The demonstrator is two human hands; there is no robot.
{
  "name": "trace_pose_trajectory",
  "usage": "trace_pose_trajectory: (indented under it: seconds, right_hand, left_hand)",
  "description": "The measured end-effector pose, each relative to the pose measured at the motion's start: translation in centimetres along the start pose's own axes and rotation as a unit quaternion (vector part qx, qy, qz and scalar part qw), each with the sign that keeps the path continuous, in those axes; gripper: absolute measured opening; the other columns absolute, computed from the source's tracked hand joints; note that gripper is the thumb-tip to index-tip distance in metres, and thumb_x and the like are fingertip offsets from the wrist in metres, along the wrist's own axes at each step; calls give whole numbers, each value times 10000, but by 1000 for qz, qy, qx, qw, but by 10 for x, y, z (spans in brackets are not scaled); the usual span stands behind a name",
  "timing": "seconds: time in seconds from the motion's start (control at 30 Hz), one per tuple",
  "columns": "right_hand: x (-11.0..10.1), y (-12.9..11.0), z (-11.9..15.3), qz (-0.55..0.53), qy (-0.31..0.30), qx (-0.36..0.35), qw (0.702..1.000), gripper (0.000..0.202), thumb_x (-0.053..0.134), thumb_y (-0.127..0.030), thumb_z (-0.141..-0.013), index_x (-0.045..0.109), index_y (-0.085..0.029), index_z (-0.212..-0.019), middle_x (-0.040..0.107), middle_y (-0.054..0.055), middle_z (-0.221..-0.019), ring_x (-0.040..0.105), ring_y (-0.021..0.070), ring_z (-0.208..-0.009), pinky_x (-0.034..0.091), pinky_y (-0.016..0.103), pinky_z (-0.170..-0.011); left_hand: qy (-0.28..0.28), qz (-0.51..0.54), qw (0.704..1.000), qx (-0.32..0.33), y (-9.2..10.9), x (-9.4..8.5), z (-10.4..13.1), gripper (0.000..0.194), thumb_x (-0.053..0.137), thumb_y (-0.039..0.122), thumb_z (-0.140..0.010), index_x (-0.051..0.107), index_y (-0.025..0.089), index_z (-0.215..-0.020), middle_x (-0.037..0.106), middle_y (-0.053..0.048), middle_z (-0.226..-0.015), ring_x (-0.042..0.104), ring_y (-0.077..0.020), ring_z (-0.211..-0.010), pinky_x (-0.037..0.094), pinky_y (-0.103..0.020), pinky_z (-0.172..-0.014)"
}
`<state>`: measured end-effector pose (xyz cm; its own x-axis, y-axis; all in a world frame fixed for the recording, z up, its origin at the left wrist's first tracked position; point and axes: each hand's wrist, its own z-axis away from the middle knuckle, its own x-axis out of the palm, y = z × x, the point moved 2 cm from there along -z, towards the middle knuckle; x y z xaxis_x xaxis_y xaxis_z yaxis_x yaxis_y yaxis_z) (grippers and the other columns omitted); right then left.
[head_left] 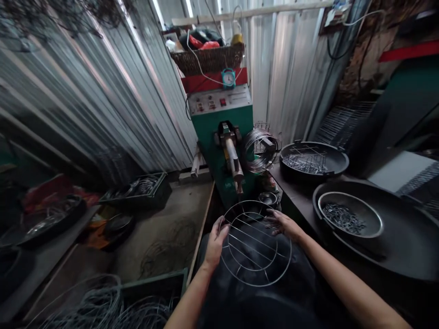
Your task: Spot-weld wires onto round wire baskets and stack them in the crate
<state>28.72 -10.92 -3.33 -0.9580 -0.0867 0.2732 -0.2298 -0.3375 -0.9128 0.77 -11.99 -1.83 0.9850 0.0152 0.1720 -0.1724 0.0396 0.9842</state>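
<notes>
A round wire rack (pixel 252 247), made of two rings with several straight bars across, is tilted over my dark-clad lap. My left hand (pixel 218 236) pinches its outer ring at the left side. At the upper right of the rack, my right hand (pixel 283 225) has its fingers spread and stretched over the rim; whether they touch the wire is hard to tell. Just beyond the rack's far edge stands a green welding machine (pixel 209 132), its rod-like electrode arm (pixel 234 160) pointing down toward the rack.
On the right bench, one black pan (pixel 338 160) holds wire pieces. A larger pan (pixel 404 246) carries a bowl (pixel 379 224) of small metal parts. A wire coil (pixel 262 151) hangs beside the machine. Wire rings (pixel 99 297) and a green crate (pixel 161 285) lie at lower left.
</notes>
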Motion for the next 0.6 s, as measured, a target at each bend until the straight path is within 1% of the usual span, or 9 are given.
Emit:
trace_pose_trajectory:
  seconds: [0.07,0.1,0.17,0.27,0.4,0.53,0.6]
  right_hand:
    - [0,13,-1,-3,-5,-6,1000,452,443,-433,-863,435,-217,-1261,597,143,-1146,626,233,-872,505,311,-579]
    - [1,20,-1,-1,-9,-6,1000,448,454,-446,-855,451,-228,-1247,612,127,-1121,626,232,-868,504,314,-580]
    - [3,32,0,5,-15,-7,1000,434,474,-483,-838,491,-257,-1208,645,87,-1051,630,230,-844,502,320,-580]
    - [8,43,5,5,-8,-13,1000,417,511,-545,-806,562,-272,-1117,672,54,-945,635,237,-791,502,340,-566]
    - [13,45,12,-11,22,-14,1000,413,544,-587,-772,624,-248,-993,675,65,-865,637,243,-751,510,361,-575]
    - [15,42,15,10,36,-12,999,396,526,-612,-767,643,-274,-937,672,39,-823,643,230,-741,515,362,-597]
    - [14,39,8,34,38,-11,999,405,510,-621,-767,651,-276,-927,672,36,-828,645,244,-768,517,378,-620]
  left_hand:
    - [36,-43,998,-10,-3,1,6,548,651,405,-723,508,201,-1211,549,-100,-1214,581,-199,-1017,427,-325,-925]
    - [47,-53,997,-18,-6,-1,10,547,652,411,-719,516,191,-1201,586,-94,-1143,601,-186,-949,443,-312,-890]
    - [49,-49,997,-33,-15,-7,21,526,630,443,-731,537,170,-1170,638,-67,-955,613,-156,-790,467,-290,-805]
    - [45,-15,998,-51,-33,-19,34,495,613,467,-742,552,164,-1128,620,-7,-736,566,-119,-631,464,-252,-700]
    - [52,-11,997,-60,-48,-31,43,487,650,431,-726,556,190,-1139,569,35,-647,504,-90,-567,437,-213,-624]
    - [26,19,992,-119,-54,-33,46,495,671,430,-707,572,191,-1129,536,29,-636,492,-94,-567,394,-198,-524]
    - [30,52,988,-143,-57,-34,45,466,674,423,-705,590,185,-1097,492,40,-596,461,-82,-543,376,-189,-509]
